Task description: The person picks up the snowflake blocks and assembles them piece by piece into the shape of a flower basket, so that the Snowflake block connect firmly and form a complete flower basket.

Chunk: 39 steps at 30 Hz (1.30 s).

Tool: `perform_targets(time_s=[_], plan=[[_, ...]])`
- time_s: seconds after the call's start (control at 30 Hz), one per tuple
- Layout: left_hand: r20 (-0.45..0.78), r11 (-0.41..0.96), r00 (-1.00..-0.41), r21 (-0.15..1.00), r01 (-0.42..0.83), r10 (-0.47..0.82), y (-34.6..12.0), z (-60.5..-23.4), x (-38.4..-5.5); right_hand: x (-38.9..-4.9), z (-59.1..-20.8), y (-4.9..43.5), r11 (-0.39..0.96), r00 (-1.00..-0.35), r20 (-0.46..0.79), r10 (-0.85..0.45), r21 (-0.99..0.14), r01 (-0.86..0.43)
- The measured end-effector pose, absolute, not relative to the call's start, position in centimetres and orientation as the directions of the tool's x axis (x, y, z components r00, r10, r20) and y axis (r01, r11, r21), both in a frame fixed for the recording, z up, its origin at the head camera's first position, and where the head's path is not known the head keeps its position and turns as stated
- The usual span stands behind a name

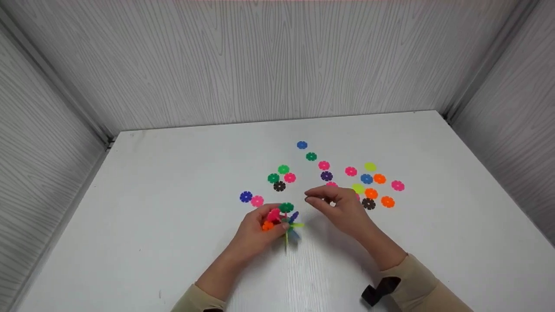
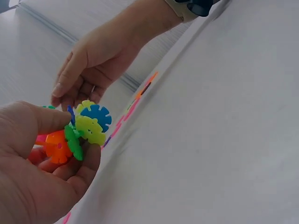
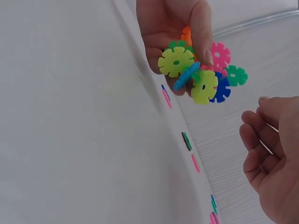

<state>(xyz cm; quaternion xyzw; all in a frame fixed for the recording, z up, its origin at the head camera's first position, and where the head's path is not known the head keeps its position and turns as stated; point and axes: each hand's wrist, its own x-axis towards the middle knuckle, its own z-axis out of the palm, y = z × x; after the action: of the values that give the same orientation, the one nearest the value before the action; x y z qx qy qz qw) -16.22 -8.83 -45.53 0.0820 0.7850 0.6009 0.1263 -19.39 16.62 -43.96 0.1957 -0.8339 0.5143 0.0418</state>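
Between its thumb and fingers, my left hand [image 1: 256,227] holds a cluster of notched plastic discs [image 3: 189,70] fitted into one another. Yellow, blue, green, pink and orange discs stick out of it at different angles. In the left wrist view, the left thumb [image 2: 44,119] presses on one side of the cluster, and the fingers curl beneath it. My right hand [image 1: 342,210] hovers just to the right of the cluster, apart from it. Its fingers [image 3: 257,135] are loosely bent, and I see nothing held in them.
Loose flat discs lie on the white table [image 1: 173,195] beyond the hands, among them a blue disc [image 1: 302,144], a black disc [image 1: 279,186] and an orange disc [image 1: 388,202]. The right forearm covers part of the table. Wood-grain panels [image 1: 277,60] stand behind and at both sides.
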Motion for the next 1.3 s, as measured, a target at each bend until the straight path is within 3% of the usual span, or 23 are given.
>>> perform_targets(time_s=[0.4, 0.77, 1.3], plan=[[-0.173, 0.016, -0.98, 0.985, -0.172, 0.099, -13.0, -42.8, -17.1, -23.8, -43.9, 14.2, 0.463, -0.953, 0.059, -0.297, -0.864, -0.198], [-0.251, 0.085, -0.968, 0.965, -0.25, 0.005, -17.6, -41.3, -17.0, -25.3, -45.1, 8.0, 0.481, -0.903, -0.039, -0.429, -0.856, -0.191], [-0.259, 0.114, -0.966, 0.959, -0.259, -0.018, -19.5, -41.1, -16.9, -25.4, -46.3, 5.3, 0.596, -0.901, -0.076, -0.428, -0.773, -0.217]])
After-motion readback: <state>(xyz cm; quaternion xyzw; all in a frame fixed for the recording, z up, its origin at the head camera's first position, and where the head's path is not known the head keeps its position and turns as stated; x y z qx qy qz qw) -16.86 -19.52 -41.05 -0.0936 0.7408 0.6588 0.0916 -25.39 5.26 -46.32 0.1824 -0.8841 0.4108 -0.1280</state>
